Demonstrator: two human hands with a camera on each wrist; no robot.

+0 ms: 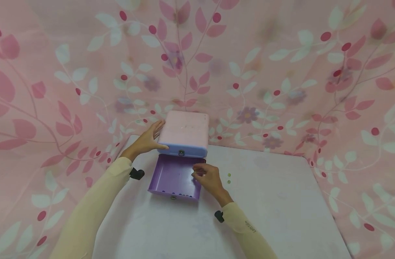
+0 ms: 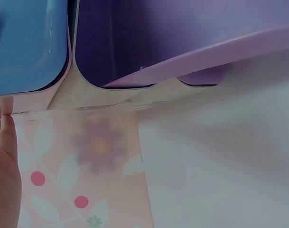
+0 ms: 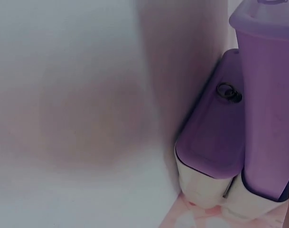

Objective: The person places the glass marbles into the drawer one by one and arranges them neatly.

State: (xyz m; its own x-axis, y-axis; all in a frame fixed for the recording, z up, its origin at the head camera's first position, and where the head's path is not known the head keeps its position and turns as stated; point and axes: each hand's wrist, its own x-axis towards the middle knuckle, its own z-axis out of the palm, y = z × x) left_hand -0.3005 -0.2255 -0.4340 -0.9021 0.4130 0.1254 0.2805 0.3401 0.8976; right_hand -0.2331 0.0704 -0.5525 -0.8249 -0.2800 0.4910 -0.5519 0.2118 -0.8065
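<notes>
A small drawer cabinet (image 1: 184,127) with a pink top stands at the back of the table. Its upper blue drawer (image 1: 169,149) is closed, while the purple drawer (image 1: 171,176) below is pulled far out. Several small dark beads (image 1: 184,195) lie along the inside of that drawer's front. My left hand (image 1: 147,140) rests against the cabinet's left side, its thumb on the blue front. Over the purple drawer's right side, my right hand (image 1: 211,178) has thumb and fingers bent together; whether a bead is between the fingertips is too small to tell.
Two yellow-green beads (image 1: 229,178) lie on the white table (image 1: 268,201), right of the drawer. In the right wrist view, another purple drawer front (image 3: 213,128) with a ring pull is closed. Flowered pink cloth (image 1: 249,72) hangs behind the cabinet.
</notes>
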